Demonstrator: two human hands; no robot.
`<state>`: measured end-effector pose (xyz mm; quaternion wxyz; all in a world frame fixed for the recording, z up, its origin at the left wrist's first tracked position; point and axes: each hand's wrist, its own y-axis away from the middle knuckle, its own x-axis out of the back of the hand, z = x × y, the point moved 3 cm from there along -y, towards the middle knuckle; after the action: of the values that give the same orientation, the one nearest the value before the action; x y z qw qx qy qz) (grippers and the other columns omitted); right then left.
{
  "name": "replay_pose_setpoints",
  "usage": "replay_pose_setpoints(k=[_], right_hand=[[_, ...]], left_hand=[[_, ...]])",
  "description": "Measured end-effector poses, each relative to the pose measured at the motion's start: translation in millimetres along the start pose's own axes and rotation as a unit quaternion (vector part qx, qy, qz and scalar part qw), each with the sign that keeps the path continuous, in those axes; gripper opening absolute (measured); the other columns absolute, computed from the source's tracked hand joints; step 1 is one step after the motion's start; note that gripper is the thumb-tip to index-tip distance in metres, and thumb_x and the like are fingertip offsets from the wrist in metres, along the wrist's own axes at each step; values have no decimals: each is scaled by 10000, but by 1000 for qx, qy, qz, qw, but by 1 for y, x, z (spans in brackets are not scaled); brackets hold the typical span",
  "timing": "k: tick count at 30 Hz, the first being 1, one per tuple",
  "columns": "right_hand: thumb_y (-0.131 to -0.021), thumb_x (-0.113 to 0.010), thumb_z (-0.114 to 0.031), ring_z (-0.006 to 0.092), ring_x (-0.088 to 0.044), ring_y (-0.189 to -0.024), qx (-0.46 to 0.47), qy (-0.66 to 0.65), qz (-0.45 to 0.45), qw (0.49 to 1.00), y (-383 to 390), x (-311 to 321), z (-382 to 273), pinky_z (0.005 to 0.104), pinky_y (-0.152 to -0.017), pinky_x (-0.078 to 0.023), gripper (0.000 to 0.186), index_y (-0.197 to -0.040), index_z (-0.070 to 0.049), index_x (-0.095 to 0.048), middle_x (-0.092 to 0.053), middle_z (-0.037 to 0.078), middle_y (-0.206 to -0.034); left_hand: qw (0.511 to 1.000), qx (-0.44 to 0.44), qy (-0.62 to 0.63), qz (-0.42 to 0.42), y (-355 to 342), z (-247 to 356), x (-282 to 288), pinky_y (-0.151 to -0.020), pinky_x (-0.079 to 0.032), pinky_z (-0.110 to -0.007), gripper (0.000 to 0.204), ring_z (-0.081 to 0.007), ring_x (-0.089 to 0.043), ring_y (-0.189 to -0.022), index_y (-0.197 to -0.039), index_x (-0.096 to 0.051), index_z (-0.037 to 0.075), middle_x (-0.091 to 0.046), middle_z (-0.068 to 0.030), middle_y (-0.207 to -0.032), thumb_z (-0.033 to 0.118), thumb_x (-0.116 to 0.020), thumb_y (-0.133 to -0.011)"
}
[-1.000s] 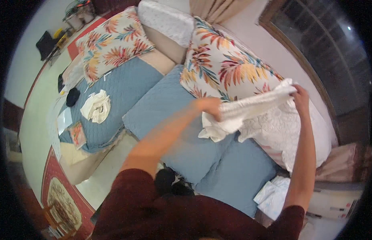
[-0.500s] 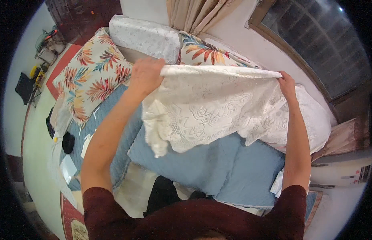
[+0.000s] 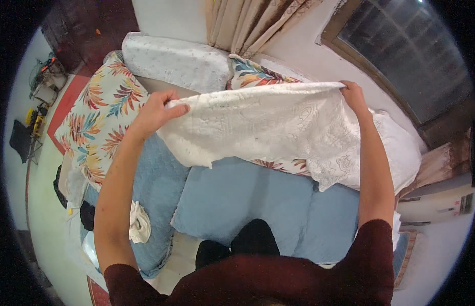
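A dark maroon shirt [image 3: 278, 280] is showing at six o'clock, with short sleeves [image 3: 372, 245] at seven and four, and black trousers [image 3: 255, 238] beyond.

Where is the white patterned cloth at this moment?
The white patterned cloth spans the head view's upper middle, stretched between the left hand and the right hand, partly hiding the rightmost leaf-print pillow.

The blue sofa [image 3: 232, 196] carries patterned cushions [image 3: 89, 132] — and crumpled cream cloth [image 3: 140, 229].
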<state>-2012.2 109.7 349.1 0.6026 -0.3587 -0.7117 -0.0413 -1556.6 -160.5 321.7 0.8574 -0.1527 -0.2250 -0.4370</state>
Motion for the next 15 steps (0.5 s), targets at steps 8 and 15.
replay_pose_setpoints(k=[8,15], right_hand=[[-739,-580,-216,287,-622,-821,-176,-167,-6,970,-47,-101,16,350,-741,-466,321,-946,22,-640,-647,186,-814],[-761,-592,-324,323,-544,-967,-104,-168,74,977,-31,-163,23,379,-845,-418,539,-1168,17,-502,-547,223,-1068]], left_hand=[[922,33,-372,104,1,-37,-4,-678,-432,-441,217,-362,-569,-801,-914,-482,68,-580,-181,-801,137,-578,-732],[924,135,-354,44,-18,-62,-63,-745,-450,-404,209,-330,-584,-840,-812,-573,9,-605,-184,-851,148,-558,-657]])
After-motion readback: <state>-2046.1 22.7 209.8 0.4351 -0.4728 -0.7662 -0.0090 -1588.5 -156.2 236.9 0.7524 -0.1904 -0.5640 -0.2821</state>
